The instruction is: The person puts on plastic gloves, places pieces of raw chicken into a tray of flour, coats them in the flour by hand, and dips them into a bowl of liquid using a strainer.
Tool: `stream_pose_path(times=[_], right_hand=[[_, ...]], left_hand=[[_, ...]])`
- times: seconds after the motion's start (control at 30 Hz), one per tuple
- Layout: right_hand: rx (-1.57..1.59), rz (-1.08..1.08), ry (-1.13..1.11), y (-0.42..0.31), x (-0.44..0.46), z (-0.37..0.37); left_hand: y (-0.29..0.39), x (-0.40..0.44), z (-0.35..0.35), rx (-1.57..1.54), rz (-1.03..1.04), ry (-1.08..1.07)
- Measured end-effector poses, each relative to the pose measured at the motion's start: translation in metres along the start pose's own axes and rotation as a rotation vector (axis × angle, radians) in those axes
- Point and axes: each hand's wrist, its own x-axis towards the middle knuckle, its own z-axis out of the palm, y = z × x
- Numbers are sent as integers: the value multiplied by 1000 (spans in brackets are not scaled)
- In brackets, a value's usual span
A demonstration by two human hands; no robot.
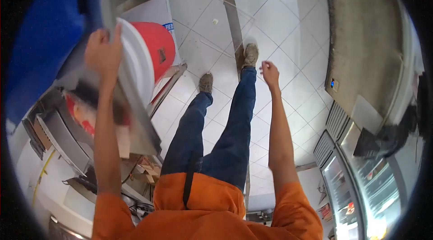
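Note:
My left hand [104, 54] is over the edge of a metal counter [137, 116] on the left, blurred by motion. Its fingers look apart and loosely bent, and I see nothing in them. Just beyond the hand is a red bucket [158, 48] with a wide white rim [139, 59]. Whether the hand touches the counter or the rim, I cannot tell. My right hand [269, 74] hangs over the tiled floor [293, 68], its fingers loosely curled with nothing visible in them.
A blue surface [43, 37] fills the upper left. On the right stand a long metal-topped unit [367, 55] and lit glass-door coolers [343, 195]. A dark strip [232, 19] crosses the tiles, and a small pale scrap [215, 21] lies near it.

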Motion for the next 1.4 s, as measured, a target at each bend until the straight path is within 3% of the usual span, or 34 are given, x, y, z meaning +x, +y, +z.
stream_pose_path(times=[0.03,0.13,0.3,0.43,0.5,0.6,0.7,0.77,0.87,0.9,1.0,1.03,1.07,1.2,1.33,1.4], right_hand=[[64,120,-126,-31,27,-4],[-209,-155,-103,-15,130,43],[-548,-277,-276,-4,273,110],[-667,-233,-231,-11,353,150],[-729,-421,-157,24,396,172],[-600,-425,-93,55,432,203],[-718,-350,-175,27,426,199],[-726,-452,-207,38,430,197],[-633,-591,-298,45,420,185],[-551,-486,-350,46,416,180],[-468,-315,-442,14,382,152],[-465,-350,-409,11,369,144],[-473,-321,-421,-8,351,129],[-532,-245,-602,-29,300,102],[-649,-381,-662,-22,245,96],[-655,-408,-582,8,221,115]], left_hand=[[1,1,0,6,-16,-32],[-4,3,-4,35,-46,-138],[10,0,-8,161,-319,-183],[11,-1,-5,223,-406,-72],[11,-3,-11,265,-388,-70],[-1,-4,-33,332,-386,-66],[-20,-14,-58,458,-270,-167],[-10,-11,-54,338,-413,-112],[-1,-12,-45,273,-375,-135],[-2,-14,-46,237,-460,-135],[-6,-11,-35,347,-78,-202],[-1,-5,-34,208,-182,-277],[11,0,-17,72,-248,-208],[8,7,-17,190,-83,-245],[26,19,-13,116,-212,-251],[14,11,-11,34,-152,-195]])
